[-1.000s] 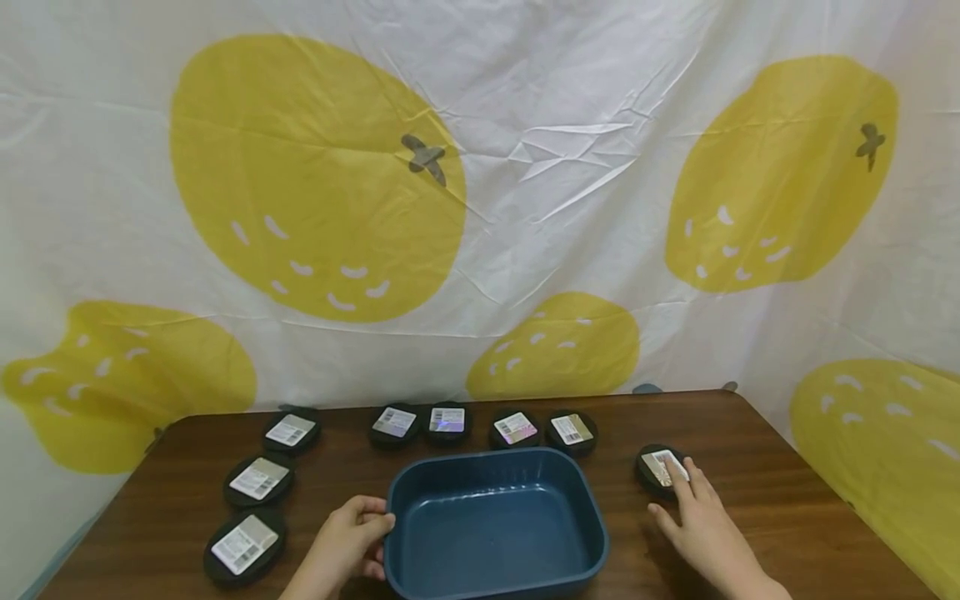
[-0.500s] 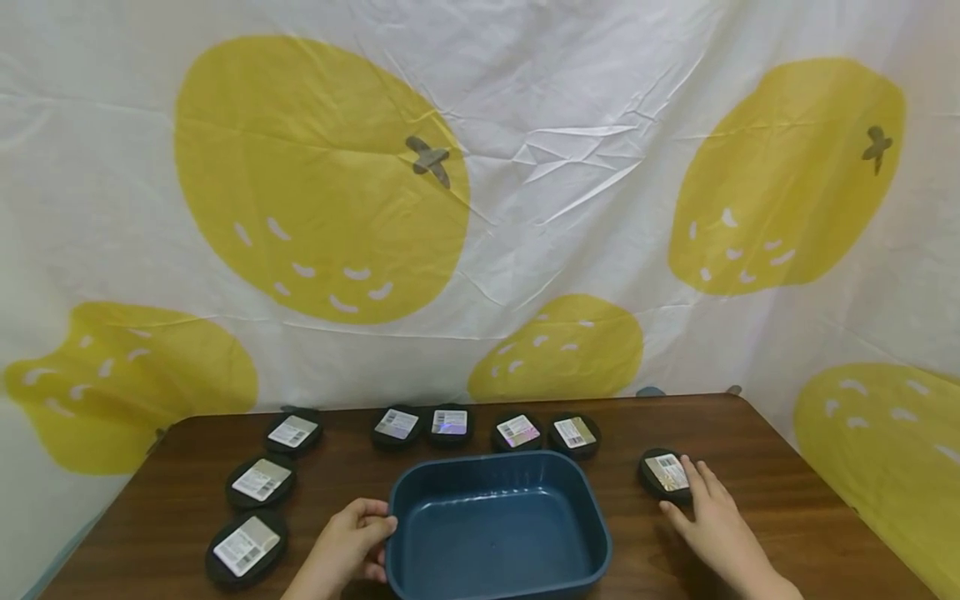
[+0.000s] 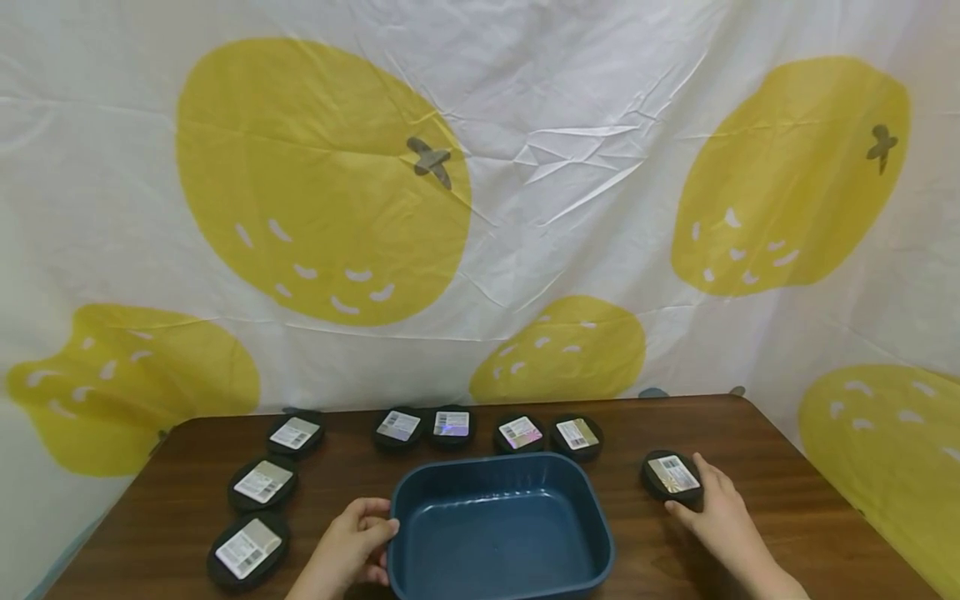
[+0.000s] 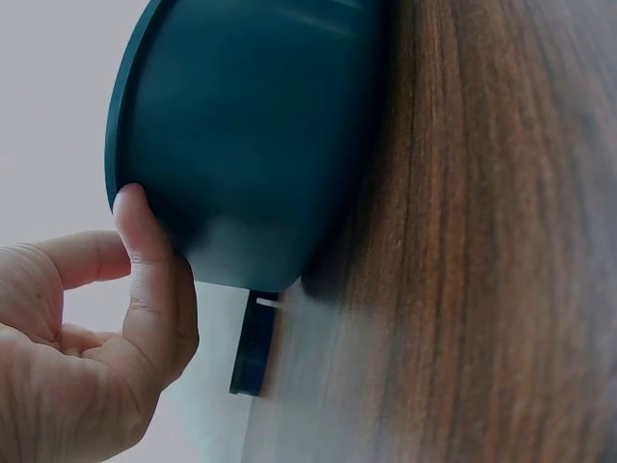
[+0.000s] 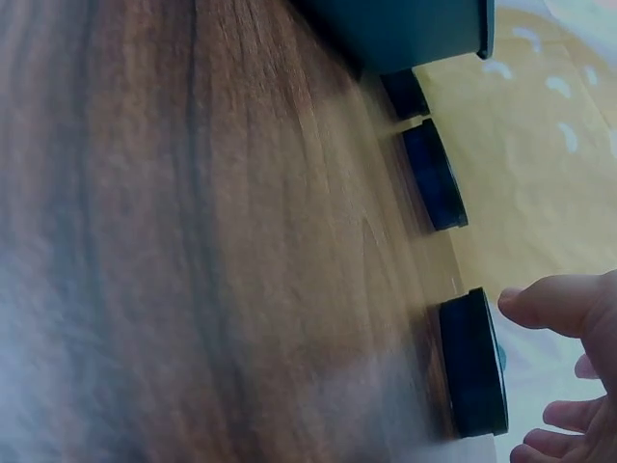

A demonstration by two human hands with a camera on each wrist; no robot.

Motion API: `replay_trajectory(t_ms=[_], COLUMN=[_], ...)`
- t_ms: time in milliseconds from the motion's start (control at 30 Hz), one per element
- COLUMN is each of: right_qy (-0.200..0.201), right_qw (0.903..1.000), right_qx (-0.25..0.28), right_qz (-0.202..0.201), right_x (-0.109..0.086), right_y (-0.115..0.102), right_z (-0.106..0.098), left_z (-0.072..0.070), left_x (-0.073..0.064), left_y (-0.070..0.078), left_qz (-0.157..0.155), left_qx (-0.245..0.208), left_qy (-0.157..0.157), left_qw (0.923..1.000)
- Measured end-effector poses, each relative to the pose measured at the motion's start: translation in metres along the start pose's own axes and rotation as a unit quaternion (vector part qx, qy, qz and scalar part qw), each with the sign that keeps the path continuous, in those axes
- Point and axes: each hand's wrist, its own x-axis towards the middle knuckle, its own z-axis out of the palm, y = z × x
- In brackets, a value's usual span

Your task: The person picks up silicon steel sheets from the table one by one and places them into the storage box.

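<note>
My left hand [image 3: 347,542] pinches the left rim of a dark blue rectangular basin [image 3: 491,533] between thumb and fingers. In the left wrist view, the fingers curl over the rim of the basin [image 4: 246,145]. On the right, a flat black round container with a white label [image 3: 672,475] lies on the table. My right hand [image 3: 718,512] is at its right side, thumb by the near edge and fingers by the right edge. From the right wrist view, the thumb [image 5: 549,304] is spread, its tip just off the rim of the container [image 5: 472,362].
Two pairs of similar black containers [image 3: 397,427] [image 3: 576,435] sit behind the basin. Three more [image 3: 249,550] form a line at the left of the brown wooden table [image 3: 757,450]. A white cloth with yellow lemons [image 3: 322,183] hangs behind and at the sides.
My right hand's fingers have slid off the container's label to its right edge, with the thumb moving along the near side. The left hand keeps its grip on the basin.
</note>
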Motion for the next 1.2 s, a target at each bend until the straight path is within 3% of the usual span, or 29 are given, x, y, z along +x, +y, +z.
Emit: replay_trajectory(t_ms=[567,967,1200], right_qy=[-0.041,-0.059,-0.070], right_qw=[0.9968,0.9950,0.9952], right_qx=[0.025,0.031,0.030], right_qz=[0.064,0.075,0.060], right_x=[0.015,0.018,0.024], right_y=[-0.001,0.006,0.009], right_z=[0.000,0.005,0.007], left_z=[-0.001,0.001,0.000], left_x=[0.000,-0.001,-0.001], left_y=[0.000,-0.001,-0.001], left_qz=[-0.005,-0.005,-0.003], left_qx=[-0.004,-0.012,-0.013], left_qy=[-0.006,0.004,0.004], left_qw=[1.0000,0.9999,0.9999])
